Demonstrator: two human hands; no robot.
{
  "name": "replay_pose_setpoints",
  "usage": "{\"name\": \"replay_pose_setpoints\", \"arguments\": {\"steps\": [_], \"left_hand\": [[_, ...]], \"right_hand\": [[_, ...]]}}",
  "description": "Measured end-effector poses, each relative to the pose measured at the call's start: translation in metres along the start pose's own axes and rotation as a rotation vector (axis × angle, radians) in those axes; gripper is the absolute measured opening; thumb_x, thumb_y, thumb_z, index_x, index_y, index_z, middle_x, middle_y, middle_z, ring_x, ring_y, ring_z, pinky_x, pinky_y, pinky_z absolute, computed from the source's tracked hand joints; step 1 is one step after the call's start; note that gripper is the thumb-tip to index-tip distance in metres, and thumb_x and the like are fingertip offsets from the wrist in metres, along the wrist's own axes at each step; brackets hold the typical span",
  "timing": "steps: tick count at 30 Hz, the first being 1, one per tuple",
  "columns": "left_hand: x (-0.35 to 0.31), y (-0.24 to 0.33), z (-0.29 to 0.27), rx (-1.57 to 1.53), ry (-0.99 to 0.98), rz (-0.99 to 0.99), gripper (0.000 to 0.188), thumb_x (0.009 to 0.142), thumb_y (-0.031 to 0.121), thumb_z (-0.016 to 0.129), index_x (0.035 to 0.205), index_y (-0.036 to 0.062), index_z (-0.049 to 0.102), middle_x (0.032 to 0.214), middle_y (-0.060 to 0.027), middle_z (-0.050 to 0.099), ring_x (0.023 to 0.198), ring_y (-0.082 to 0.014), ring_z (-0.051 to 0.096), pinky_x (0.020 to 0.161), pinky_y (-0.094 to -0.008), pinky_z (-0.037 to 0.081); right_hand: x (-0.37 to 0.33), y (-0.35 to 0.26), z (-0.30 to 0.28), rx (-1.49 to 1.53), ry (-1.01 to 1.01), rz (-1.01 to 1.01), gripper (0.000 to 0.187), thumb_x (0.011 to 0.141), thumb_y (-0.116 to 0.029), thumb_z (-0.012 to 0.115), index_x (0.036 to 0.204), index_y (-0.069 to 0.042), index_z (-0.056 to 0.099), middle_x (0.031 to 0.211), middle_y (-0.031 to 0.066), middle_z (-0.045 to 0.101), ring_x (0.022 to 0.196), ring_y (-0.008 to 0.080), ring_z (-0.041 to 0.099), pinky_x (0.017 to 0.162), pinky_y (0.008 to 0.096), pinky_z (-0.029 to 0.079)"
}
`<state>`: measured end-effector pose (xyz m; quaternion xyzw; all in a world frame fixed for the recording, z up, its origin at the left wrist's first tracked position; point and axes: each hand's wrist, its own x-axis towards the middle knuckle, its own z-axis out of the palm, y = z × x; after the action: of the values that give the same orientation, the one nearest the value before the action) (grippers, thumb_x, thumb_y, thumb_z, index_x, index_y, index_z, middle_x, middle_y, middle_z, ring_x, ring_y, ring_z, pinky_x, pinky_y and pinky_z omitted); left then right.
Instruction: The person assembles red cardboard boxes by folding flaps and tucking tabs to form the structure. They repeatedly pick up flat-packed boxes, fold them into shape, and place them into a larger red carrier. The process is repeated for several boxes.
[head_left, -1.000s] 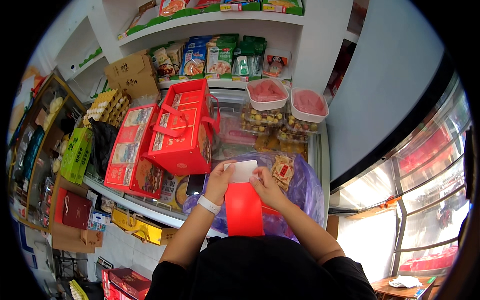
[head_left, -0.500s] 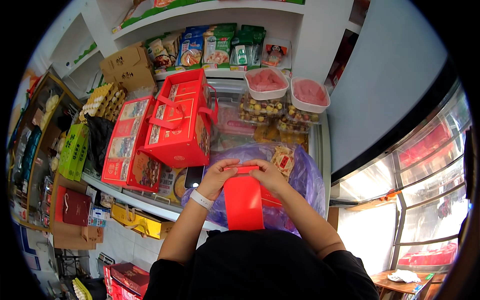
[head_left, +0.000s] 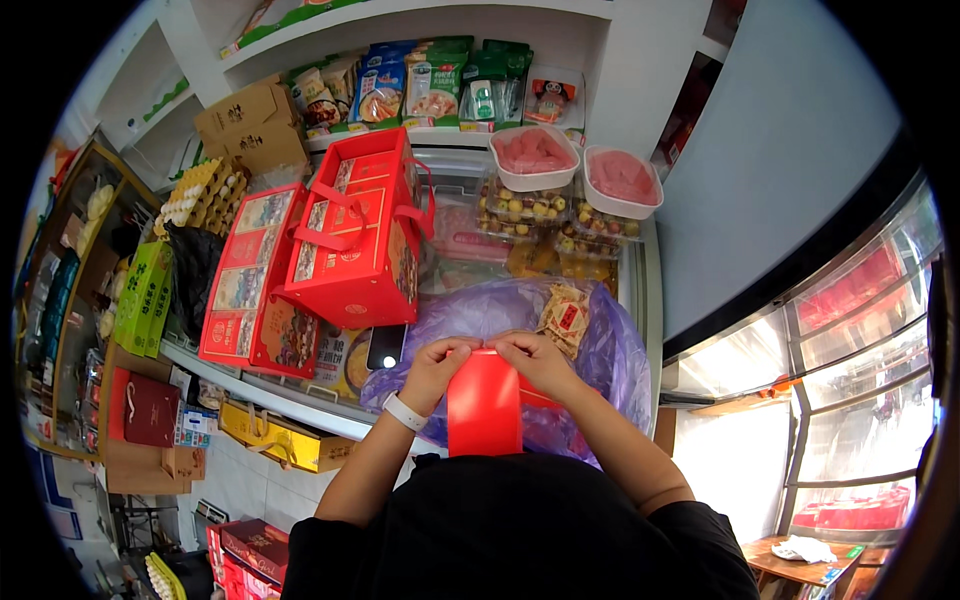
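Note:
A long flat red envelope (head_left: 484,405) hangs in front of my chest, its upper edge between both hands. My left hand (head_left: 437,368), with a white band at the wrist, pinches the top left corner. The fingers of my right hand (head_left: 534,362) are closed on the top right part, and the two hands nearly meet at the fingertips. Below them spreads a crumpled purple plastic bag (head_left: 610,370). On it lies a clear pack of pale dried food (head_left: 565,316) with a red label. Another red piece, partly hidden, shows beside my right forearm.
Two red gift boxes (head_left: 352,255) with ribbon handles stand left on the glass-topped freezer. A phone (head_left: 387,348) lies near its front edge. White tubs of pink meat (head_left: 535,155) sit on clear fruit boxes at the back right. Egg trays (head_left: 203,198) stand far left.
Both hands have drawn together at the envelope's top edge. The flap seen above the fingers earlier is now folded or hidden. The envelope stays in place.

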<state>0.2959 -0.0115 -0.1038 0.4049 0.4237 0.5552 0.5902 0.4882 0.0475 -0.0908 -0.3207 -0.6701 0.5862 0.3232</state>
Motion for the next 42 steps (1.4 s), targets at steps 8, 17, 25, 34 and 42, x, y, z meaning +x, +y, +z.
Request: {"name": "replay_pose_setpoints", "arguments": {"steps": [8, 17, 25, 34, 42], "left_hand": [[-0.004, -0.022, 0.007, -0.052, 0.140, -0.070, 0.018, 0.091, 0.014, 0.056, 0.093, -0.0008, 0.065, 0.094, -0.0052, 0.064, 0.083, -0.0080, 0.055, 0.074, -0.0225, 0.046], [0.005, -0.016, 0.004, 0.916, -0.117, 0.415, 0.091, 0.073, 0.006, 0.067, 0.144, 0.0048, 0.010, 0.145, -0.0246, 0.020, 0.135, -0.0349, 0.024, 0.108, -0.0404, 0.021], [-0.009, 0.017, 0.016, 0.614, -0.149, 0.051, 0.056, 0.071, 0.009, 0.073, 0.121, 0.0039, 0.049, 0.119, -0.0121, 0.054, 0.106, -0.0178, 0.054, 0.089, -0.0330, 0.043], [-0.019, 0.074, 0.026, 0.514, 0.004, 0.266, 0.078, 0.074, 0.002, 0.067, 0.133, -0.0002, 0.015, 0.124, -0.0151, 0.045, 0.115, -0.0202, 0.046, 0.095, -0.0334, 0.040], [-0.015, 0.088, 0.010, 0.249, -0.159, 0.032, 0.096, 0.075, 0.001, 0.063, 0.139, 0.0057, -0.009, 0.130, -0.0148, 0.038, 0.118, -0.0214, 0.044, 0.098, -0.0365, 0.037]], "right_hand": [[-0.018, 0.014, 0.009, 0.016, 0.011, -0.042, 0.025, 0.088, -0.018, 0.058, 0.104, 0.001, 0.061, 0.099, 0.0072, 0.061, 0.092, 0.0147, 0.057, 0.082, 0.0253, 0.044], [0.030, 0.108, -0.044, 0.768, 0.279, 0.841, 0.020, 0.088, -0.025, 0.056, 0.096, -0.007, 0.059, 0.089, 0.0075, 0.063, 0.078, 0.0210, 0.062, 0.069, 0.0365, 0.053], [0.022, 0.132, -0.043, -0.058, 0.224, 0.575, 0.044, 0.084, -0.040, 0.054, 0.112, -0.006, 0.053, 0.099, 0.0129, 0.057, 0.093, 0.0302, 0.055, 0.080, 0.0428, 0.046], [0.028, 0.161, -0.091, -1.379, 0.240, 0.455, 0.083, 0.067, -0.027, 0.071, 0.138, -0.017, 0.031, 0.142, 0.0165, 0.028, 0.131, 0.0382, 0.024, 0.102, 0.0449, 0.034], [0.044, 0.136, -0.154, -0.746, 0.473, 0.317, 0.068, 0.076, -0.029, 0.065, 0.135, -0.010, 0.036, 0.119, 0.0202, 0.053, 0.098, 0.0401, 0.057, 0.080, 0.0421, 0.048]]}}
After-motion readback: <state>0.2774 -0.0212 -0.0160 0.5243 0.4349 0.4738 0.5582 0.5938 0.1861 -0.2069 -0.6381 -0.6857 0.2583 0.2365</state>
